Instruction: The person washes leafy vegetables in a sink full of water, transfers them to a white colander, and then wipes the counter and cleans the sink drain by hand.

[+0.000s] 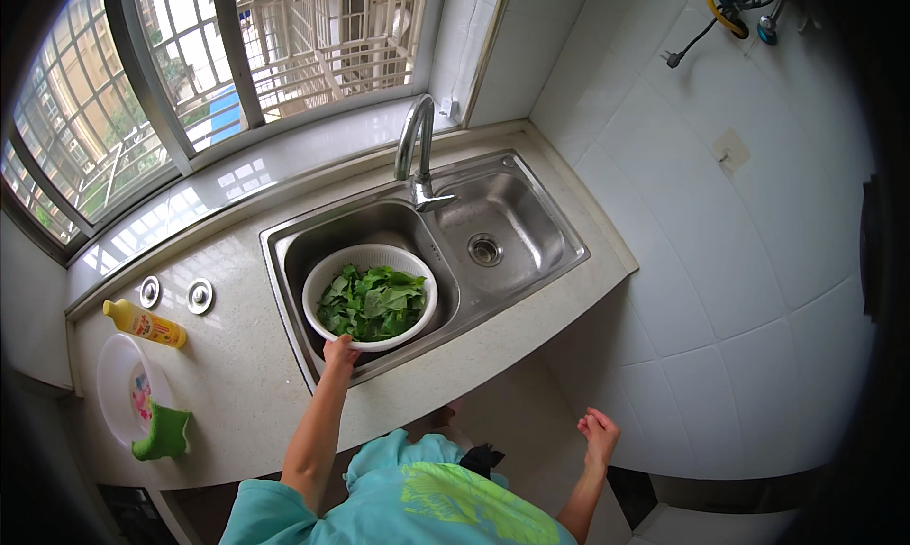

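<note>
My left hand [343, 351] grips the near rim of a white plastic colander basket [311, 297], which sits in the left bowl of a stainless steel double sink [455, 316]. Green leafy vegetables [373, 302] fill the lower part of the basket. Away from the counter, at the right of my body, my right hand [601, 435] hangs in the air with its fingers curled and nothing visible in them. A chrome faucet [424, 154] rises behind the divider, its spout turned over the left bowl. The right bowl shows its drain [485, 250].
On the counter at left lie a yellow bottle [146, 323], two metal drain stoppers [200, 296], and a whitish plastic basin [114, 381] with a green cloth [162, 433] over its rim. A barred window [213, 69] runs behind. A tiled wall [682, 282] stands at right, with a dangling plug [672, 60].
</note>
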A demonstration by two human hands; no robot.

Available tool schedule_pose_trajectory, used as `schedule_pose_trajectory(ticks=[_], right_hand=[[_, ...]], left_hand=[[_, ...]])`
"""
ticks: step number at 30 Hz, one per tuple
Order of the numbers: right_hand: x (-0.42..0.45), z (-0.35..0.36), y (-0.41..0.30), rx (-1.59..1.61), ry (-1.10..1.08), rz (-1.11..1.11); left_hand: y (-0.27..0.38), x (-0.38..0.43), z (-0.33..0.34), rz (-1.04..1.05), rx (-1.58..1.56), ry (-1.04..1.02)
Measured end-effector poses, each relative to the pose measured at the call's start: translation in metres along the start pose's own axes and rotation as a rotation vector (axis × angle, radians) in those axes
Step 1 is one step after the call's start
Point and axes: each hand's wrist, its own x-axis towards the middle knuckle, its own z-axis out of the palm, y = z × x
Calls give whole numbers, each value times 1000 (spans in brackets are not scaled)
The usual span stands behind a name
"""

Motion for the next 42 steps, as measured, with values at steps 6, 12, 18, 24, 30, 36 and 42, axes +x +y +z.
schedule_pose_trajectory(ticks=[6,12,18,24,30,36,42], right_hand=[[-10,-3,15,-5,59,14],[-34,4,24,28,64,36],[-39,-2,27,33,94,37],[-29,13,-1,62,3,3],[-35,20,-5,80,-80,-47],[-65,-43,35,118,73,28],[-113,-127,68,172,196,60]], left_hand=[[3,-2,-3,-75,70,-88],[7,9,-6,-184,67,-29],[8,11,-7,-178,81,35],[4,2,-8,-139,-36,-37],[6,-16,-23,-71,92,-41],[1,-74,-8,256,271,4],[-55,-158,16,184,378,-412]])
